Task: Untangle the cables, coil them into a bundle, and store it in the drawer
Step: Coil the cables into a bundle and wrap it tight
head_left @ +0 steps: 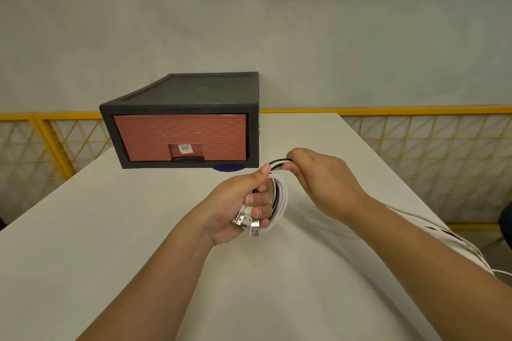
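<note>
Coil of white and black cables (281, 198), a few loops, held upright above the middle of the white table (110, 230), not resting on it.

Left hand (235, 205) grips the coil: fingers curled through the loops, thumb laid along the top. Two silver USB plugs (248, 223) stick out below the curled fingers.

Right hand (324, 174) just beside it, knuckles up. Fingers and thumb pinch a black and a white strand at the top of the coil; the fingertips themselves are mostly hidden.

Loose white cable strands (457, 238) trail behind the right forearm toward the table's right edge, lying flat. How they join the coil is hidden by the arm.

Black plastic drawer unit (194, 91) stands at the far edge, toward the far left corner. Its reddish-brown textured drawer (166, 135) is closed, with a white barcode sticker (186, 148) above the black handle notch. Part of a purple disc (228, 168) shows at the unit's front right bottom edge.

Yellow wire-mesh railing (415, 147) runs beyond the table; plain grey wall (304, 22) above.
</note>
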Demonstrator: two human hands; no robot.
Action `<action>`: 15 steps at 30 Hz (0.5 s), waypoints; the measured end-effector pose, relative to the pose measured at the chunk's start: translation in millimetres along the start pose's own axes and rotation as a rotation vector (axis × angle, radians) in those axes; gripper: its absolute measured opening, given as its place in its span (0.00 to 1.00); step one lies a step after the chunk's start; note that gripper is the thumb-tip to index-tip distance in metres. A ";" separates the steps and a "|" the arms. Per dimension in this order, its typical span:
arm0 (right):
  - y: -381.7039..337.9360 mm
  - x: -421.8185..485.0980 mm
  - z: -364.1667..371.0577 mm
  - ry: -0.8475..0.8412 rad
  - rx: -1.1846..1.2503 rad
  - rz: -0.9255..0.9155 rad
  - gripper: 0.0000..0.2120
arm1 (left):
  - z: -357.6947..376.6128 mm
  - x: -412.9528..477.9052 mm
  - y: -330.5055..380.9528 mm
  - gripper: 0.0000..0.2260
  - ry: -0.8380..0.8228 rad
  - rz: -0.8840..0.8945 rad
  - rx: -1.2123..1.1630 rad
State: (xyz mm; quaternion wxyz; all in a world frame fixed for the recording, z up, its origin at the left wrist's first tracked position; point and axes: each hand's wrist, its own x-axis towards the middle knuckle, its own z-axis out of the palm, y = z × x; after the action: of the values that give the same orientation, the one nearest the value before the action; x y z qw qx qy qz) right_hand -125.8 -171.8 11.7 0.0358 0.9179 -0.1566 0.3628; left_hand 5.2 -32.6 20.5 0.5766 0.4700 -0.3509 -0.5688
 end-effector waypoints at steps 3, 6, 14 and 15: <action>5.1 2.1 20.7 -0.044 -0.023 0.054 0.22 | -7.1 16.2 -3.3 0.17 0.022 0.011 -0.062; 9.9 3.9 41.1 -0.058 -0.173 0.072 0.18 | -15.9 29.3 -14.8 0.17 0.068 0.008 -0.166; -3.8 7.6 44.8 -0.397 0.660 0.431 0.11 | -36.5 35.7 -21.7 0.17 0.110 -0.013 -0.196; -3.8 7.1 37.7 -0.451 0.905 0.498 0.11 | -37.4 34.9 -21.4 0.17 0.094 -0.018 -0.204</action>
State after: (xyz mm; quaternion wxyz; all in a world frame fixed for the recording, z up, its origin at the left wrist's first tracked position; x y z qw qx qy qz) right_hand -95.0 -176.8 -10.9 -0.4826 0.8318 -0.2011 0.1863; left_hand 37.0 -59.7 -15.8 0.6321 0.4383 -0.2593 -0.5841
